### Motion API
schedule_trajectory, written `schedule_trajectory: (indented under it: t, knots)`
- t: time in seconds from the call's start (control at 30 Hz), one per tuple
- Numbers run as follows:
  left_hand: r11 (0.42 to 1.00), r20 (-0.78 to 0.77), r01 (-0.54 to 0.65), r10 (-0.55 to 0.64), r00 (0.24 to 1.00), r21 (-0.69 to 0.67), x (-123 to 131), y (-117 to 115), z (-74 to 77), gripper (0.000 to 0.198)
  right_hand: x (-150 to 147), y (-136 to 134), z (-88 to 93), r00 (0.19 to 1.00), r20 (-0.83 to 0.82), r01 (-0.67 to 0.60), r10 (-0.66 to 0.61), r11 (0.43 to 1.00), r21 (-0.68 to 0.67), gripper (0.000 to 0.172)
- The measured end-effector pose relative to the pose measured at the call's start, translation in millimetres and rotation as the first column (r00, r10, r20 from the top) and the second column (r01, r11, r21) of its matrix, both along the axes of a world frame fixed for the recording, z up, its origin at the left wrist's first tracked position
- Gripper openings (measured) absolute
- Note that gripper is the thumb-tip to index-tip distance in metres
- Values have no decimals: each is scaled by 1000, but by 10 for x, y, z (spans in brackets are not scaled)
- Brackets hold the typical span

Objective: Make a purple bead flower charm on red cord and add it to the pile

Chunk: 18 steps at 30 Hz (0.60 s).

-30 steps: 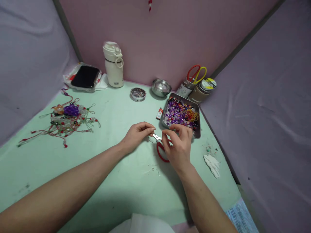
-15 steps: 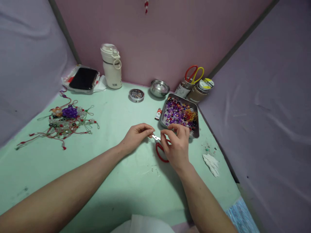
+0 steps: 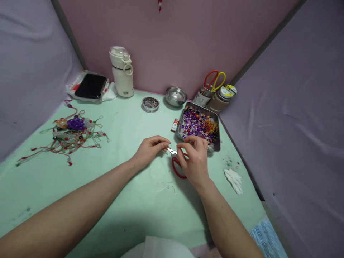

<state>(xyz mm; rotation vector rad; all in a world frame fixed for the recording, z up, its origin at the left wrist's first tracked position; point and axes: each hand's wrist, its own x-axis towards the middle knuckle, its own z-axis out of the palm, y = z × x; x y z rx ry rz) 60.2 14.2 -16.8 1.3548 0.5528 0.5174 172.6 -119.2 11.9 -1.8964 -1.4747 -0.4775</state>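
My left hand point(image 3: 151, 149) is closed in a pinch, thumb against forefinger. Whatever lies between those fingertips is too small to make out. A short gap to the right, my right hand point(image 3: 195, 157) also pinches with thumb and forefinger, its other fingers curled; what it holds cannot be seen clearly. Below both hands, red-handled scissors point(image 3: 177, 168) rest on the green tabletop, blades pointing towards my left fingertips and one handle partly covered by my right hand. Small clear bits point(image 3: 166, 153) show just under my left fingertips.
A metal tray of beads point(image 3: 199, 125) sits beyond my right hand, with a small red-and-white box point(image 3: 174, 125), steel bowl point(image 3: 176, 96) and round tin point(image 3: 150, 104) nearby. Beaded strings point(image 3: 73, 132), a bottle point(image 3: 122, 73) and a phone point(image 3: 91, 86) are left; jars point(image 3: 219, 98) and a crumpled tissue point(image 3: 233, 181) right.
The view has shifted slightly. Both hands keep their pinches in nearly the same place over the scissors.
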Motion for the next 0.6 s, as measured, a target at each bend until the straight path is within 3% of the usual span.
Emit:
schedule_trajectory:
  t: [0.6]
  knots:
    - [1000, -6, -1, 2, 1000, 18, 5, 9, -60, 17, 21, -7, 12, 999, -35, -11, 10, 999, -35, 9]
